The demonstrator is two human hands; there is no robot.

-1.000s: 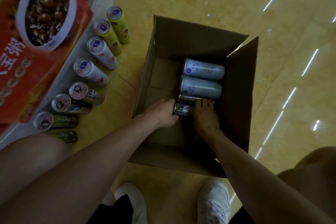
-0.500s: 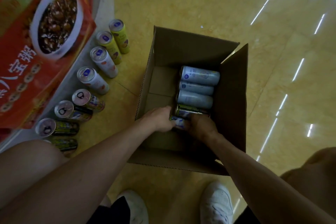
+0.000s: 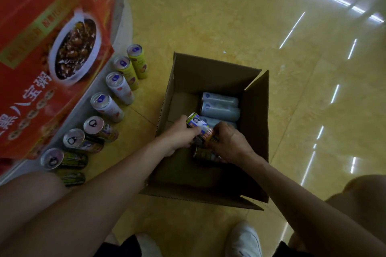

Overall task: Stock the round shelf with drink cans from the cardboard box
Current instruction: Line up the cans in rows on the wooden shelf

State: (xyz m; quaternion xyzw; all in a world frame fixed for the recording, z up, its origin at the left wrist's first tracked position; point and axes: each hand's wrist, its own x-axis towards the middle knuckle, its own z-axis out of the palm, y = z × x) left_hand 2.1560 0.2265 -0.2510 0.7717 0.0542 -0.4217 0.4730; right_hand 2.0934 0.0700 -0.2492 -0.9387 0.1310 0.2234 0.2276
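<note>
The round shelf (image 3: 125, 21) curves away well to the left of your left hand (image 3: 180, 134), a red carton (image 3: 41, 52) resting on it. The cardboard box (image 3: 211, 73) stands open around both your hands. Along the shelf's rim, left of your left hand and well apart from it, stand 8 cans (image 3: 106, 107) in a bent row. Whether they sit on a low ledge or on the floor cannot be told from here. Just beyond your fingers, 3 pale cans (image 3: 220, 104) lie on their sides in the box, and a dark can (image 3: 203, 154) lies under your right hand (image 3: 231, 142). Between your hands is the printed can (image 3: 199, 126). Your left hand wraps its upper body and your right hand's fingers curl on its lower end, so both are holding it. Its long axis is tilted, top end up and away to the left, base down towards your right palm. The row lies off to the left, so your left hand is the nearer one. It looks best placed to carry the can across, turning it upright on the way. Half a second ago this can lay low in the box, mostly hidden under your hands. Now it is lifted clear of the others with its label showing.
</note>
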